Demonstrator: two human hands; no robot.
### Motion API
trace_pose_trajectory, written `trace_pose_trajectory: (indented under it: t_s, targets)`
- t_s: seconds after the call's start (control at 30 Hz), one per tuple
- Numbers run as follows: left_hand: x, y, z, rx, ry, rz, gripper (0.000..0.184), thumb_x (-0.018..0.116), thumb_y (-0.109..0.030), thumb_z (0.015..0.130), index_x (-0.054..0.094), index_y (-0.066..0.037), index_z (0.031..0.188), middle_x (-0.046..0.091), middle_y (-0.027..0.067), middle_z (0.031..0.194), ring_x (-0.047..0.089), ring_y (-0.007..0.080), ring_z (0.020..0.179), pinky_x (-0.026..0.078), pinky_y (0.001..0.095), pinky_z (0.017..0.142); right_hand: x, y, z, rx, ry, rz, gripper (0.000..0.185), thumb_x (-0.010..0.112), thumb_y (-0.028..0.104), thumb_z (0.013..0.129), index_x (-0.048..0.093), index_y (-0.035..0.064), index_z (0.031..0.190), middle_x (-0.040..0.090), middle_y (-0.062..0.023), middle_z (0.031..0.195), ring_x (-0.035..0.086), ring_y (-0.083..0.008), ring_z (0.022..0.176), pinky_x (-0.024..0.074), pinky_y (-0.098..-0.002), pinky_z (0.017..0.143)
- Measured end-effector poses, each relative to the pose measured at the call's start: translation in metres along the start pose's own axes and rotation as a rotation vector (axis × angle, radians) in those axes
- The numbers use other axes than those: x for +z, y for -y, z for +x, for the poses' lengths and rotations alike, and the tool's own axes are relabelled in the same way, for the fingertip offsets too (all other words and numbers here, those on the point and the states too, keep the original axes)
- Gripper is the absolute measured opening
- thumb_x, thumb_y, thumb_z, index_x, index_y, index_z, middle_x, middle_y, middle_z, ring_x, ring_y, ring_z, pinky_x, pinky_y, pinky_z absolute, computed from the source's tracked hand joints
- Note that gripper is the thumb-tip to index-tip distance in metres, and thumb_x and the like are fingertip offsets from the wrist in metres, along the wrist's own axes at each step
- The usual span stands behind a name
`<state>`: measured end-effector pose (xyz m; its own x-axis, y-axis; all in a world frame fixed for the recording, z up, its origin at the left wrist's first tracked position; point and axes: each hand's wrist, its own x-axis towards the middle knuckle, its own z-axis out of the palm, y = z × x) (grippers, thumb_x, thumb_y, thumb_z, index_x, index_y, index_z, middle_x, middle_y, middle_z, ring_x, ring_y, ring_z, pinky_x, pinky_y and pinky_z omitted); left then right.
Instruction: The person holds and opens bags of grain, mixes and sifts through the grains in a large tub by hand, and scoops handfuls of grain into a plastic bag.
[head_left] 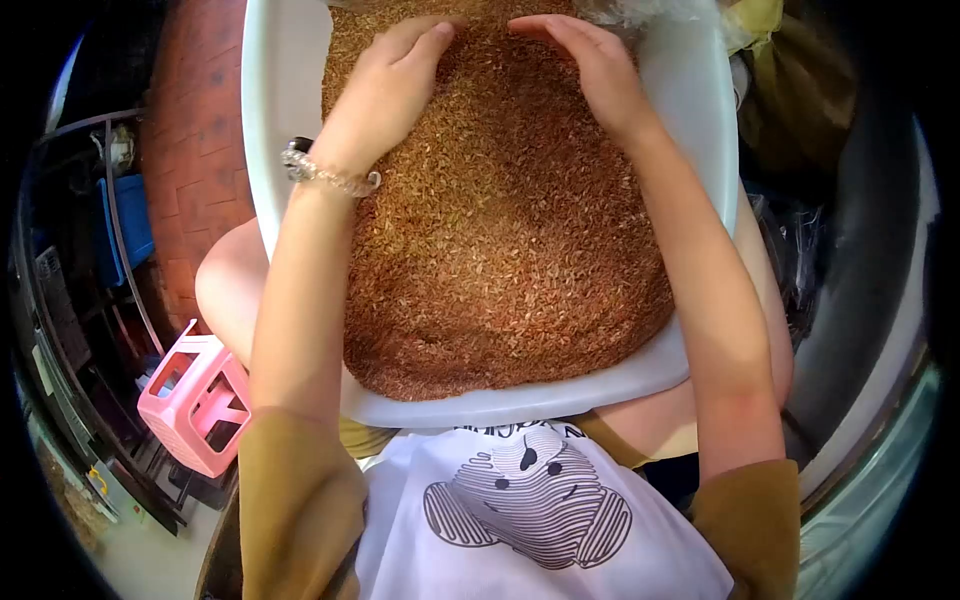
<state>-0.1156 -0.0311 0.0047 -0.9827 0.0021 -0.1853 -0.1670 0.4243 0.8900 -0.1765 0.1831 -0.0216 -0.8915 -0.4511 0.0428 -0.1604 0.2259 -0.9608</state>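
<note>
A wide white plastic tub [265,120] rests across my lap. It holds a broad layer of small reddish-brown dried bits [500,250], like grain or seed husks; I cannot tell the exact kind. My left hand [392,85] is at the far left part of the layer, its fingers stretched inward with the thumb on top. Opposite it, my right hand [598,72] curves inward with fingers extended. A gap with loose bits lies between the two hands. A beaded bracelet [335,180] and a dark band circle my left wrist.
A pink plastic stool [200,400] stands on the left by my knee, near a metal rack [125,240] with a blue bin [130,225]. Clear plastic film [640,10] lies at the tub's far edge. A brown sack [800,90] sits at the right.
</note>
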Motion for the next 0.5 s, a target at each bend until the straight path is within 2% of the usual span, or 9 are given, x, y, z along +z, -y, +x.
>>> trace_pose_trajectory:
  t_s: [0.1, 0.13, 0.33, 0.5]
  targets:
    - [0.02, 0.02, 0.003, 0.027, 0.0, -0.22, 0.045, 0.033, -0.026, 0.105, 0.053, 0.002, 0.135, 0.058, 0.0113, 0.133, 0.054, 0.0192, 0.121, 0.036, 0.0312, 0.108, 0.002, -0.01, -0.002, 0.055, 0.01, 0.096, 0.045, 0.039, 0.032, 0.102, 0.068, 0.0007, 0.116, 0.065, -0.0121, 0.124, 0.055, -0.0234, 0.122, 0.0359, -0.0362, 0.108]
    - [0.022, 0.026, 0.003, 0.013, 0.088, -0.329, 0.049, 0.03, -0.028, 0.105, 0.051, 0.003, 0.136, 0.055, 0.0116, 0.137, 0.051, 0.0195, 0.125, 0.033, 0.0325, 0.112, 0.004, -0.012, -0.004, 0.071, 0.021, 0.141, 0.046, 0.038, 0.033, 0.102, 0.068, 0.0013, 0.118, 0.064, -0.0119, 0.125, 0.055, -0.0237, 0.122, 0.0354, -0.0362, 0.109]
    - [0.026, 0.015, -0.007, -0.117, 0.127, -0.576, 0.05, 0.027, -0.029, 0.103, 0.056, 0.003, 0.131, 0.061, 0.014, 0.129, 0.05, 0.0223, 0.126, 0.027, 0.0366, 0.115, 0.017, -0.006, -0.018, 0.192, 0.092, 0.297, 0.048, 0.033, 0.034, 0.104, 0.065, 0.0036, 0.124, 0.063, -0.0105, 0.128, 0.054, -0.0236, 0.125, 0.0333, -0.0373, 0.112]
    - [0.025, 0.009, -0.027, -0.204, 0.073, -0.639, 0.048, 0.028, -0.025, 0.102, 0.061, 0.002, 0.124, 0.064, 0.0132, 0.123, 0.052, 0.023, 0.123, 0.026, 0.0373, 0.114, 0.016, 0.011, -0.035, 0.263, 0.164, 0.299, 0.048, 0.031, 0.033, 0.105, 0.064, 0.0042, 0.125, 0.063, -0.0093, 0.129, 0.051, -0.0215, 0.13, 0.0309, -0.0381, 0.114]
